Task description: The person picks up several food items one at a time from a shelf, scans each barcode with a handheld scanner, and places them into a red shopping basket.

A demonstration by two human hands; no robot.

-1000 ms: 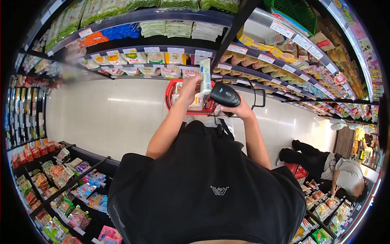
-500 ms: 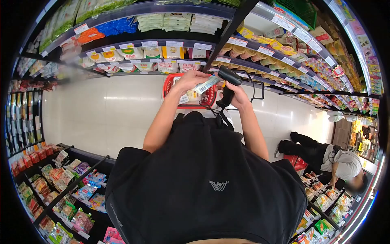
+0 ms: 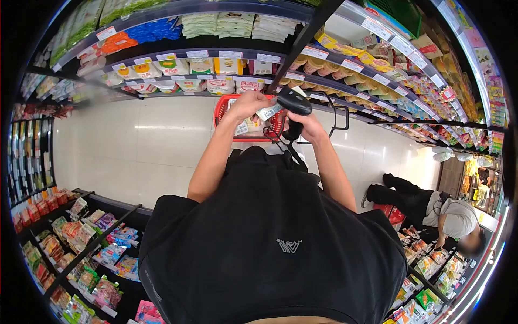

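My left hand (image 3: 248,106) is closed on the edge of a small flat packet (image 3: 268,112) with a barcode showing. My right hand (image 3: 309,127) grips a black handheld barcode scanner (image 3: 294,101) by its handle. The scanner's head lies over the right end of the packet and hides part of it. Below both hands stands a red shopping basket (image 3: 219,111) with white and yellow packages (image 3: 251,127) inside, partly covered by my hands. A black cord hangs by the scanner.
Stocked shelves (image 3: 205,54) with bagged goods run along the front, and more shelves (image 3: 372,70) curve off to the right. A display of packets (image 3: 108,254) is behind me at left. At the right, a person in a grey shirt (image 3: 456,217) bends over another display near a red basket (image 3: 389,213).
The scanner has shifted left and its head now covers more of the packet. My left hand has moved only slightly. The person at right remains bent over the display.
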